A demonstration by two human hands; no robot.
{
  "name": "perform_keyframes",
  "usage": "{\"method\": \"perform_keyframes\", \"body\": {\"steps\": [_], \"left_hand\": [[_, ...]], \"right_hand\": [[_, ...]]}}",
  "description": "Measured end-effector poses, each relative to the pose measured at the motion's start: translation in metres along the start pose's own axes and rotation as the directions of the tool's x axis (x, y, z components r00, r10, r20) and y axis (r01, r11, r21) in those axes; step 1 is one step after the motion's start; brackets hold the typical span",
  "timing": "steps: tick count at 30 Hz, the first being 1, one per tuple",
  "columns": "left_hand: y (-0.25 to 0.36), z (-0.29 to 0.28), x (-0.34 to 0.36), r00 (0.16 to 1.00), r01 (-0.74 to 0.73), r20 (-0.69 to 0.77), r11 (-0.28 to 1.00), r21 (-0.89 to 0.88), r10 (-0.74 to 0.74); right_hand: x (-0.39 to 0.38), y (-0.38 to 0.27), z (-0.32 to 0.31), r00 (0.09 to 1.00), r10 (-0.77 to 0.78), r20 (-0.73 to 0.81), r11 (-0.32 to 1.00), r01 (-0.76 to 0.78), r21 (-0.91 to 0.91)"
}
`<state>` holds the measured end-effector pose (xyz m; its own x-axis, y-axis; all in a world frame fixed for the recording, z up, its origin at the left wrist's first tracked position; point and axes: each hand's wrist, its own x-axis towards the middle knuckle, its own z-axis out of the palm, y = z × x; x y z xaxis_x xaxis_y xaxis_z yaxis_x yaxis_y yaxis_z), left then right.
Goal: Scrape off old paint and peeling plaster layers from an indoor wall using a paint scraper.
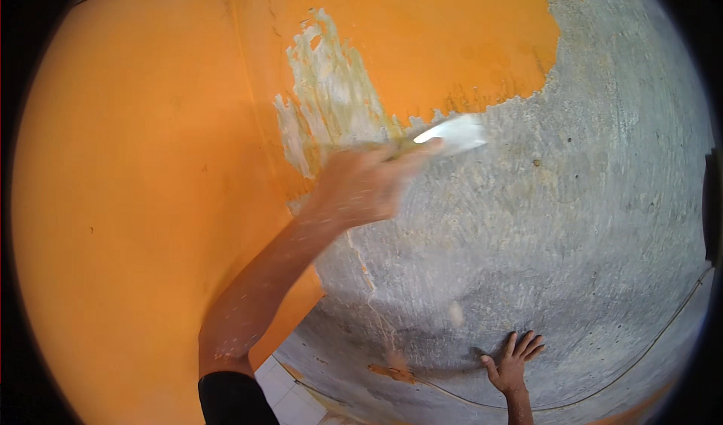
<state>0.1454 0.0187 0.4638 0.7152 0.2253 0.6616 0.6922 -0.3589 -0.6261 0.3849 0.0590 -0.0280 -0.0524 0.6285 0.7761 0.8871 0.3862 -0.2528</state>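
Observation:
My left hand, blurred by motion, is closed around the handle of a scraper with a wide metal blade. The blade points right and lies at the ragged lower edge of the orange paint, over bare grey wall. White flecks dot my left forearm. Lower right, my right hand is spread flat against the bare grey wall, holding nothing. A streaky, partly scraped patch shows above my left hand.
An orange side wall meets this wall in a corner on the left. A thin cable runs across the lower wall. White floor tiles show at the bottom, and a dark object stands at the right rim.

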Motion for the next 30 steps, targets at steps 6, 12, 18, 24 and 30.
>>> {"method": "perform_keyframes", "body": {"steps": [6, 12, 18, 24, 30], "left_hand": [[-0.034, -0.031, 0.004, 0.904, 0.421, -0.066, 0.907, -0.024, -0.422], [-0.010, -0.049, 0.094, 0.886, 0.449, -0.200, 0.882, 0.145, -0.418], [0.021, -0.029, 0.027, 0.836, 0.548, -0.026, 0.836, -0.023, -0.549], [0.030, -0.037, 0.041, 0.832, 0.554, -0.004, 0.832, 0.013, -0.554], [0.011, -0.023, 0.023, 0.775, 0.618, -0.140, 0.785, -0.039, -0.617]], "right_hand": [[0.002, -0.008, 0.000, 1.000, -0.002, -0.026, 1.000, 0.002, 0.010], [0.007, -0.010, -0.003, 0.998, -0.020, -0.063, 1.000, 0.021, 0.021], [0.000, -0.004, -0.001, 0.998, -0.063, -0.022, 0.998, 0.062, -0.017], [0.001, -0.007, -0.003, 0.999, 0.012, -0.048, 1.000, -0.012, 0.002], [-0.004, -0.001, 0.000, 1.000, 0.004, -0.022, 1.000, -0.004, 0.001]]}}
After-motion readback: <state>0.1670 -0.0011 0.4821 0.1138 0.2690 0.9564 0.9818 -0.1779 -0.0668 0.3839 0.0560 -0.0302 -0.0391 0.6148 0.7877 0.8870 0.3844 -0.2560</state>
